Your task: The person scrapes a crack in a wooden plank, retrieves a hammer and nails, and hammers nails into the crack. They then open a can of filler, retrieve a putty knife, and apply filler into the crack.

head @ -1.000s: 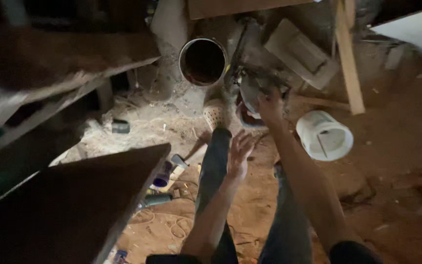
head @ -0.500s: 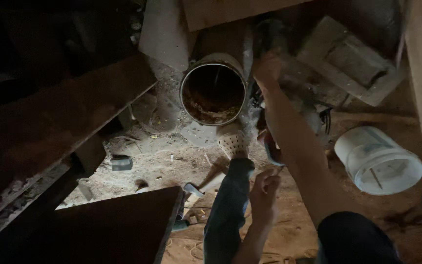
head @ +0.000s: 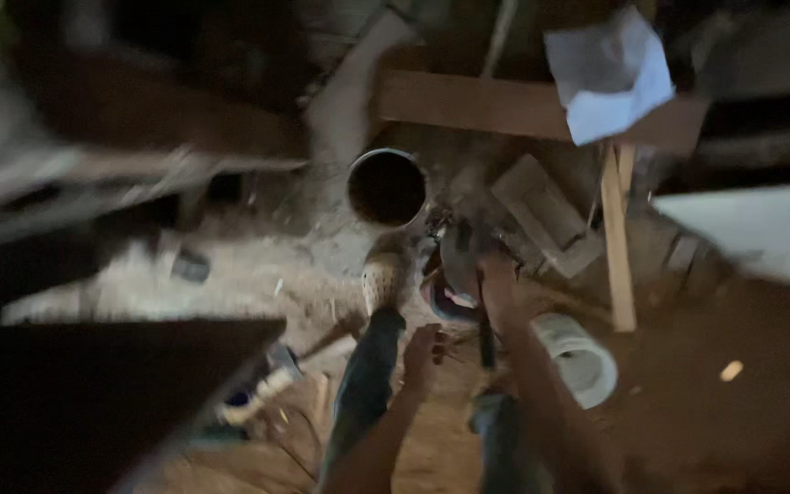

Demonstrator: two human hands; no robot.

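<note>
Head view down onto a sawdust floor (head: pixel 230 284), frame dim and motion-blurred. Landmark: dark round bucket (head: pixel 387 187), open top, standing on the floor. Right hand (head: pixel 497 291) sits below-right of the bucket, reached out onto a dark power tool (head: pixel 454 265) that lies just right of the bucket's lower edge; fingers look wrapped on the tool body, but blur hides how tight the grip is. Left hand (head: pixel 424 352) is further below the bucket, nearer the camera, fingers loosely spread and holding nothing, clear of the tool. A perforated pale shoe (head: pixel 386 279) sits directly under the bucket, touching or almost touching the tool's left side; can't tell which. White plastic pail (head: pixel 582 357) lies on its side lower-right of the bucket, just beside the right forearm. Wooden beam (head: pixel 505 105) runs above the bucket, crumpled white sheet (head: pixel 610 78) on it up-right. Dark board (head: pixel 93 402) fills the space lower-left of the bucket.
</note>
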